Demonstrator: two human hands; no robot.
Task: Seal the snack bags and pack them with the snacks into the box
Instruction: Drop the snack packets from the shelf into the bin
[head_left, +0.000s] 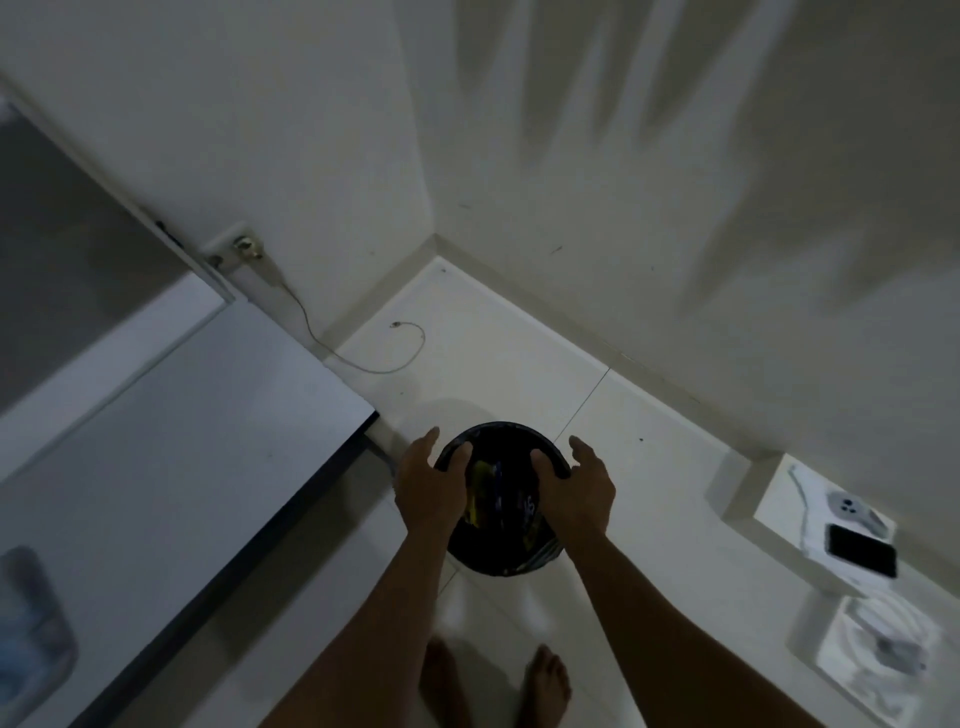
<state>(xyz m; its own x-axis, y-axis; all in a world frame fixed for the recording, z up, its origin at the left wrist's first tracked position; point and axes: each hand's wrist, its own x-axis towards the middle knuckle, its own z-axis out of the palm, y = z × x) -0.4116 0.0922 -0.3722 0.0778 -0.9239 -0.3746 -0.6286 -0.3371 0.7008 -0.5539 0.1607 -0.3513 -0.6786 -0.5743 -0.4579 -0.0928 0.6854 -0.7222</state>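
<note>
A: Risk from here?

B: Dim light, for one. Hard to tell wrappers apart inside that round black bin (501, 499) on the floor. Yellow and dark snack bags (480, 493) just visible in it, between the hands. No box anywhere in view, so packing looks far off yet.

A: And the hands?

B: Left hand (428, 480) over the bin's left rim, fingers spread and loose, fingertips seemingly down on the edge. Right hand (576, 486) mirrored over the right rim, likewise apart and relaxed. Neither clamped on anything, as far as can be judged; actual contact with the rim hard to confirm.

A: So a possible tip?

B: Likely enough. Uneven pressure on one side could tilt a light bin and spill the bags across the tile. Unsealed bags could also shed crumbs if pulled out mouth down. Slick packaging plus a lazy pinch, another chance of a drop.

A: Surroundings?

B: Pale glossy floor tiles (519, 374), bare feet (545, 680) near the bottom edge. Corner of two white walls beyond. White table (182, 441) with a dark edge on the left, touching nothing, near the bin. Thin cable (363, 358) trailing from a wall socket (236, 249) onto the floor, a snag hazard if stepped back into. Dark phone (862, 556) on a white box at right, well apart from the bin.
</note>
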